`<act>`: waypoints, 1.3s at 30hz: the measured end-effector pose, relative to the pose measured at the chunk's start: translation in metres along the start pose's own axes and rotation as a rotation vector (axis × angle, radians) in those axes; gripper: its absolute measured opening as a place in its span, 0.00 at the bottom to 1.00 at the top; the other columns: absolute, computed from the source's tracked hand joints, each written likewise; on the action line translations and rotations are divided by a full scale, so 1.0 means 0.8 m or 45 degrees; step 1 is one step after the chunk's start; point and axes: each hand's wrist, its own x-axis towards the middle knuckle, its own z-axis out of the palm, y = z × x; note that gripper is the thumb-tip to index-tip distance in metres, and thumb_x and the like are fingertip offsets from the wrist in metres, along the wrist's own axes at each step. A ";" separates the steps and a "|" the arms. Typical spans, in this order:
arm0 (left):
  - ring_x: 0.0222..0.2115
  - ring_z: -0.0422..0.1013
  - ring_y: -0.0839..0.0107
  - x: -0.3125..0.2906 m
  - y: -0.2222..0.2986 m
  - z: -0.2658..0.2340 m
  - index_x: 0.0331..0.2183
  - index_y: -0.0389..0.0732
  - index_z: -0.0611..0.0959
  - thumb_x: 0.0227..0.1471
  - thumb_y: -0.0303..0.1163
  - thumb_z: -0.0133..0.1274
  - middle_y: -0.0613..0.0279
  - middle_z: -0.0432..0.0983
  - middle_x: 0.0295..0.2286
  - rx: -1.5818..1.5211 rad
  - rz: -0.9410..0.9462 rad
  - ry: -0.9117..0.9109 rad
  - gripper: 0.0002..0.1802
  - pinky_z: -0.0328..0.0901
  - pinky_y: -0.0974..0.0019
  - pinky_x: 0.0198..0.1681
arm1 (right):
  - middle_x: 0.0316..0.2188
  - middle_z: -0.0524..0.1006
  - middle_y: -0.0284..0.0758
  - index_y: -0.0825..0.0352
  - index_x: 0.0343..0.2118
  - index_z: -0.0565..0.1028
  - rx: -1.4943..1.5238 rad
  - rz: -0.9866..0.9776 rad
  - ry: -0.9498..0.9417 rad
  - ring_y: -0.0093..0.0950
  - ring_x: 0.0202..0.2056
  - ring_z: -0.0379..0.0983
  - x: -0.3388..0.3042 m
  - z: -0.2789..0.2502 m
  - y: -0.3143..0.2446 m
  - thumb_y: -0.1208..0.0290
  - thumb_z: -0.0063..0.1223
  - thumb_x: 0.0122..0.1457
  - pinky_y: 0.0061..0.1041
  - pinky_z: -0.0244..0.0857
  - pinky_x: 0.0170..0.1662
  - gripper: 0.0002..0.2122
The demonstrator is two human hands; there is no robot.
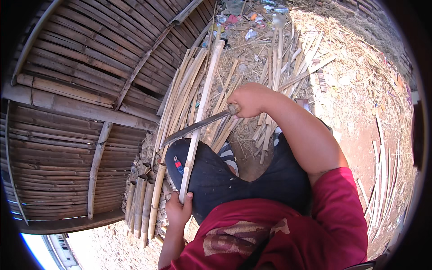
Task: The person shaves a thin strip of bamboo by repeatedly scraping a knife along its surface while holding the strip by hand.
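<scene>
My left hand (177, 209) grips the near end of a long pale bamboo strip (204, 99). The strip slants away from me over my left thigh, its far end up near the litter. In my right hand (248, 100) is the wooden handle of a machete (198, 126). Its dark, slightly curved blade points left and lies across the strip, with the tip just past it above my left knee. Whether the edge bites into the bamboo I cannot tell.
Split bamboo strips (182, 90) lie along the left, and more (279, 67) lie ahead. Thick bamboo poles (141, 198) stand at lower left beside a slatted bamboo wall (81, 81). Thin strips (382, 180) lie at far right. Litter (251, 33) and straw cover the ground ahead.
</scene>
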 end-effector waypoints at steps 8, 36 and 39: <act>0.20 0.75 0.43 0.014 -0.011 0.011 0.28 0.36 0.78 0.66 0.47 0.52 0.46 0.75 0.17 0.056 0.070 -0.004 0.23 0.68 0.48 0.25 | 0.39 0.83 0.45 0.61 0.45 0.82 -0.001 0.036 -0.067 0.47 0.45 0.80 0.007 0.006 -0.004 0.59 0.68 0.50 0.45 0.73 0.47 0.19; 0.21 0.75 0.41 0.010 -0.039 0.023 0.29 0.36 0.77 0.66 0.46 0.52 0.44 0.76 0.19 -0.079 0.059 0.006 0.22 0.66 0.47 0.25 | 0.29 0.81 0.45 0.62 0.36 0.82 0.062 -0.031 0.051 0.48 0.38 0.80 0.017 0.021 -0.019 0.61 0.66 0.50 0.48 0.71 0.42 0.13; 0.21 0.74 0.41 0.010 -0.033 0.022 0.29 0.36 0.77 0.66 0.46 0.51 0.44 0.76 0.19 -0.080 0.083 0.021 0.22 0.66 0.47 0.25 | 0.29 0.81 0.44 0.62 0.35 0.81 -0.159 -0.181 0.001 0.47 0.37 0.80 0.008 0.016 -0.050 0.61 0.65 0.50 0.48 0.72 0.41 0.12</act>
